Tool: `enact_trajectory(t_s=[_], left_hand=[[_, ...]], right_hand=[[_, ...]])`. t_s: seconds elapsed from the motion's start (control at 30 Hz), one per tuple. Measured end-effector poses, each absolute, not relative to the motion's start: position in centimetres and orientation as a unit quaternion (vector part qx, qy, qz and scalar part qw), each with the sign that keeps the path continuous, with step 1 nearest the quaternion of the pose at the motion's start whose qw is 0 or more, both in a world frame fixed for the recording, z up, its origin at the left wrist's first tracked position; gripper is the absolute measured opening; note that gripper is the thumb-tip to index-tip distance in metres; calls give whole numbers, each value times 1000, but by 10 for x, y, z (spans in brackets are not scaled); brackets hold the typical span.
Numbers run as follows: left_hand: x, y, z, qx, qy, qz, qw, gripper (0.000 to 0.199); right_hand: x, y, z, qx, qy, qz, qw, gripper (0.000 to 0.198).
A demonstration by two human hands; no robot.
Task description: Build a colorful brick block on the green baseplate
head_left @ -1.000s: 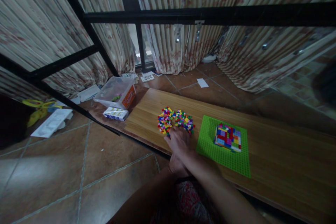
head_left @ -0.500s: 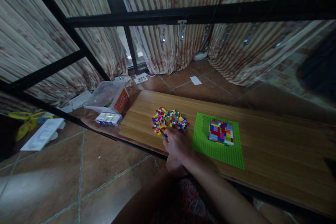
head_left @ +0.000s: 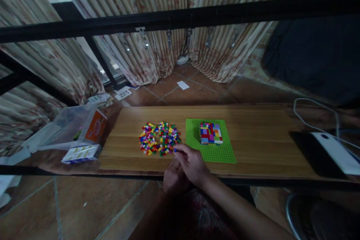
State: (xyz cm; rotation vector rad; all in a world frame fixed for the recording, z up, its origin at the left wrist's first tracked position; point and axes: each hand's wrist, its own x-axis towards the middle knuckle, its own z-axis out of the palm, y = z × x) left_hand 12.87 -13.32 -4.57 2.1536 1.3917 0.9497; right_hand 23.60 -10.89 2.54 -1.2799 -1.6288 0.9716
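Observation:
Between the thumb and forefinger of my right hand (head_left: 194, 163) is a small blue toy brick (head_left: 175, 150), just off the near right edge of a loose brick pile (head_left: 170, 138). My left hand (head_left: 173, 178) is curled closed at the table's front edge, partly under the right one; whatever it may hold is hidden. To the right, a green baseplate (head_left: 210, 154) lies flat on the table. A multicoloured block of joined bricks (head_left: 210, 134) stands on it, towards its far side.
On the wooden table (head_left: 258, 138) a black and white flat object (head_left: 329, 150) lies at the right with a white cable (head_left: 312, 99). A clear plastic box (head_left: 67, 123) and a small carton (head_left: 81, 153) are at the left. A dark rail (head_left: 180, 22) crosses beyond.
My right hand has lifted from the pile and moved towards its right, with the blue brick now visible in its fingers. The view has swung right, showing more of the table's right end.

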Motion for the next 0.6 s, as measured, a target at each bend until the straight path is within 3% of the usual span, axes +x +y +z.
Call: enact_trajectory(t_s=[0.13, 0.3, 0.6], left_hand=[[122, -140, -41, 819, 480, 286, 128, 21], [127, -134, -40, 822, 459, 326, 83, 15], [127, -132, -41, 823, 456, 336, 47, 14]], right_hand=[[289, -104, 31, -552, -598, 358, 457, 23], [367, -66, 14, -604, -526, 281, 529, 30], [404, -13, -21, -589, -553, 307, 503, 21]])
